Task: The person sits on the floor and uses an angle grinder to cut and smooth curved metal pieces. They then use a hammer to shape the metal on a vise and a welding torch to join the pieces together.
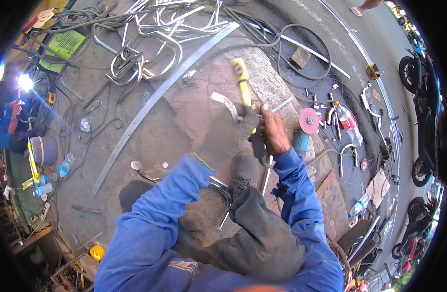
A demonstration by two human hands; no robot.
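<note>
My left hand (228,131), in a dark glove and blurred by motion, is closed near the middle of the view. A short curved metal piece (227,104) sticks out of its fingers. Right beside it, my bare right hand (276,129) has its thumb up and its fingers curled at the black handle (257,145) of a yellow-headed tool (241,80). The gloved fingers overlap that tool's yellow shaft, so the exact grip is partly hidden. Close to my right wrist stands an angle grinder (300,142) with a pink disc (309,120).
A long flat metal strip (150,102) crosses the ground at left. Bent metal tubes (160,44) are heaped beyond it, among cables (282,44). A co-worker (9,121) sits by a bright arc at far left. Bottles (347,119) and tube offcuts lie at right; motorcycles (420,117) are parked farther out.
</note>
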